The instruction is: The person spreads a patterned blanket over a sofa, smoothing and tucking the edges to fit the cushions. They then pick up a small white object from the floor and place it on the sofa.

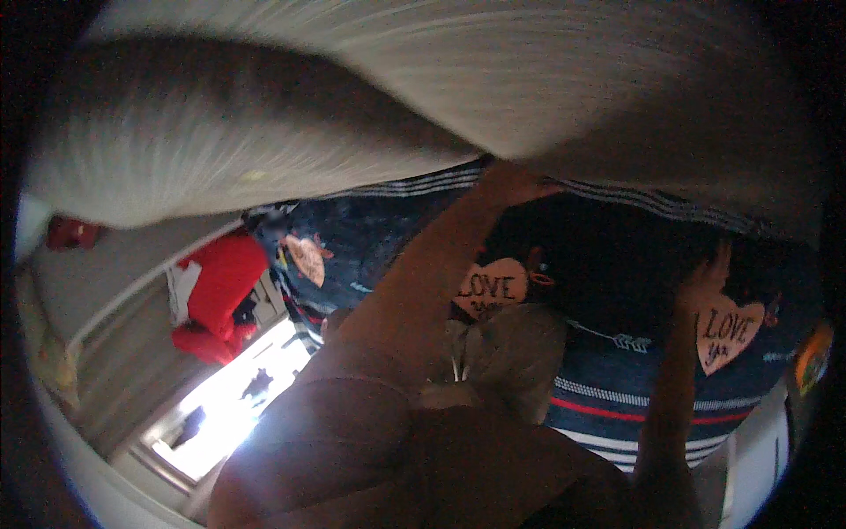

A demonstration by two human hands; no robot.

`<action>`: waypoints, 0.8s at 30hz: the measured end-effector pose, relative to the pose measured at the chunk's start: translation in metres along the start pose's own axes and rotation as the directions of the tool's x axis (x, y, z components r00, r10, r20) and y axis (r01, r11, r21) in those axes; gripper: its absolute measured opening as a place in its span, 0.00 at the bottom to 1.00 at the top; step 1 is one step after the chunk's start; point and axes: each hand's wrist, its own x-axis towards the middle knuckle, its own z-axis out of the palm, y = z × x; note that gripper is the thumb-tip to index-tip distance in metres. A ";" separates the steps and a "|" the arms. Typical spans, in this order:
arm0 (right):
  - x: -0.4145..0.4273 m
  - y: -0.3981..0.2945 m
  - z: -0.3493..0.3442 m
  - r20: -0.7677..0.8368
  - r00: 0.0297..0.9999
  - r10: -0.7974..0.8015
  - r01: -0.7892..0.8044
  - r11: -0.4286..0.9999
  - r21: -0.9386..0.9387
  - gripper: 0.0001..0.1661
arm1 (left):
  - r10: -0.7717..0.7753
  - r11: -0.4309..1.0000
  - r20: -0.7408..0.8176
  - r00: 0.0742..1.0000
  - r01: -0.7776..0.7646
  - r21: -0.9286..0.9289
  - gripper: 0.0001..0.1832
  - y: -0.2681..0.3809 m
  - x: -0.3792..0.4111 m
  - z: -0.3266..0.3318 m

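A large whitish cloth (pixel 595 86), blurred and close to the camera, spans the top of the view. Below it lies a dark blue blanket or similar cloth (pixel 615 278) with peach hearts, arrows, and red and white stripes. My left arm reaches across to the seam where the two cloths meet, and my left hand (pixel 522 185) is there, its fingers partly hidden in shadow. Farther right, my right hand (pixel 710 274) rests against the dark blue cloth beside a printed heart, fingers extended and seemingly holding nothing. Dim light blurs both hands.
Red cloth (pixel 228 284) lies or hangs at the left, with a white piece beside it. A bright opening (pixel 231 403), with dark shapes in it, is at the lower left. A small red object (pixel 73 233) is at the far left. Something orange (pixel 813 354) shows at the right rim.
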 end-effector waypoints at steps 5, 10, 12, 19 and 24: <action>0.014 -0.034 -0.022 0.156 0.987 0.027 -0.033 0.999 0.035 0.25 | -0.008 0.718 -0.342 0.940 -0.233 -0.656 0.34 0.009 -0.022 0.030; -0.016 -0.105 -0.039 0.461 0.885 0.055 -0.179 0.957 0.229 0.21 | -0.010 0.997 -0.598 0.802 -0.037 -0.066 0.31 0.019 -0.146 0.035; -0.021 -0.221 -0.043 0.662 0.749 -0.020 -0.136 0.974 0.183 0.18 | -0.163 0.976 -0.366 0.916 0.096 -0.195 0.32 -0.017 -0.218 0.022; -0.119 -0.548 0.158 0.753 0.396 -0.525 -0.114 0.786 0.608 0.15 | -0.827 0.563 -0.556 0.088 0.142 -0.814 0.13 -0.331 -0.460 0.044; -0.109 -0.655 0.300 0.908 0.313 -0.280 0.349 0.923 0.164 0.35 | -0.580 0.782 -0.814 -0.019 0.264 -0.564 0.15 -0.531 -0.583 0.012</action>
